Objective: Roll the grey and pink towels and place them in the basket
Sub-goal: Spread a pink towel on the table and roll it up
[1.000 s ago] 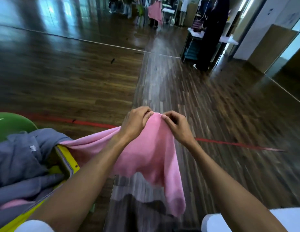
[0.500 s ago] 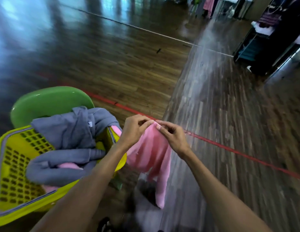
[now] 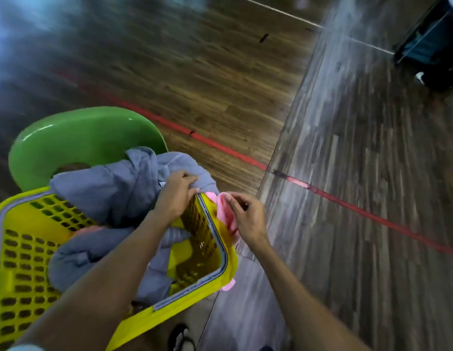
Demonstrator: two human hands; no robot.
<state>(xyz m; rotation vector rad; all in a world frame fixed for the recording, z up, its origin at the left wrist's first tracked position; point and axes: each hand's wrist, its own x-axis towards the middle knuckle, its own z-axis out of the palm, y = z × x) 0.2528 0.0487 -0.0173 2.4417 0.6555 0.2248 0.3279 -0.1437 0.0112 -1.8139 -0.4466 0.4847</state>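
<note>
Pink towel (image 3: 226, 214): no longer held up between both hands, now draped over basket (image 3: 217, 239) rim, unrolled | grey towel (image 3: 114, 196): heaped in basket, unrolled | left hand (image 3: 176, 196): closed on grey towel at rim | right hand (image 3: 245, 216): fingers loosely open, touching pink towel | rolling not started.
</note>
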